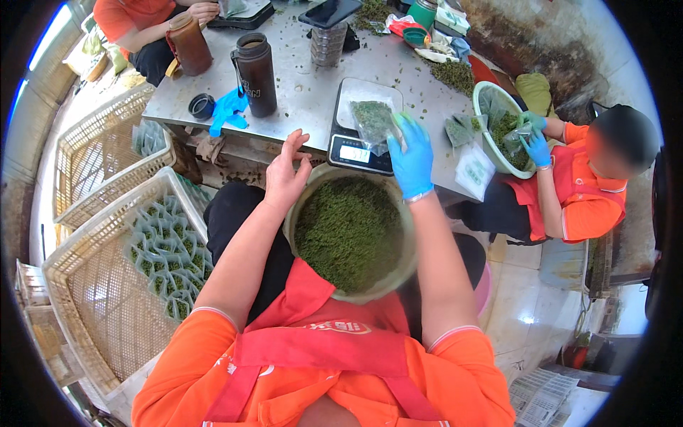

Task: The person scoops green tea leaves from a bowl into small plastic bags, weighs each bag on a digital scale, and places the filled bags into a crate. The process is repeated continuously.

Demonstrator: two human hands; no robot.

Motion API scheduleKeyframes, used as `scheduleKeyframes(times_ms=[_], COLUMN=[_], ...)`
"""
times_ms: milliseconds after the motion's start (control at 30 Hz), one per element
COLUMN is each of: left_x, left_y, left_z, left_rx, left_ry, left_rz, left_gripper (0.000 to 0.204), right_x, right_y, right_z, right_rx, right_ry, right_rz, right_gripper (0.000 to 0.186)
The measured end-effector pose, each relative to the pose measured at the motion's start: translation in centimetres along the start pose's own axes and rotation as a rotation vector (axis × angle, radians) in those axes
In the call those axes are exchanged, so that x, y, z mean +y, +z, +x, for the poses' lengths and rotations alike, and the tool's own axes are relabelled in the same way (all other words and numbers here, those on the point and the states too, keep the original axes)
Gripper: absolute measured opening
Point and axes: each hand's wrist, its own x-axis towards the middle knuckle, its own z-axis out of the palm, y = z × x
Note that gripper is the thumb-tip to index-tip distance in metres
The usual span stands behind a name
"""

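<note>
My left hand (pixel 287 171) is bare and hovers beside the tub's upper left rim, fingers apart and holding nothing. My right hand (pixel 411 155) wears a blue glove with green on its fingertips. Its fingers are stretched out at the right edge of a clear plastic bag (pixel 373 119) of green granules, thumb apart from them. The bag rests on the pan of a digital kitchen scale (pixel 361 153) with a lit display. Between my knees stands a round tub (pixel 408 245) holding a heap of loose green granules (pixel 348 231), possibly small peppercorns.
Left are plastic crates (pixel 92 306), one with several filled bags (pixel 171 256). A dark bottle (pixel 255 78), blue glove (pixel 229 112) and phone (pixel 331 13) lie about the metal table (pixel 299 92). Right, a co-worker (pixel 569 171) handles a bag over a basin (pixel 484 92); another person sits far left.
</note>
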Motion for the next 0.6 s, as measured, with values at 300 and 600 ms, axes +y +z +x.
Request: scheduleKeyframes(times_ms=[300, 600], left_x=[0.6, 0.0], left_y=[0.4, 0.4], left_z=[0.1, 0.2], left_rx=[-0.024, 0.012], left_ry=[0.032, 0.118], left_rz=[-0.006, 0.321], left_gripper=[0.054, 0.039], right_x=[-2.4, -2.0], right_y=[0.5, 3.8], right_z=[-5.7, 0.0], right_rx=[-0.078, -0.322], right_ry=[0.095, -0.05], right_rz=[0.035, -0.255], right_gripper=[0.027, 0.02])
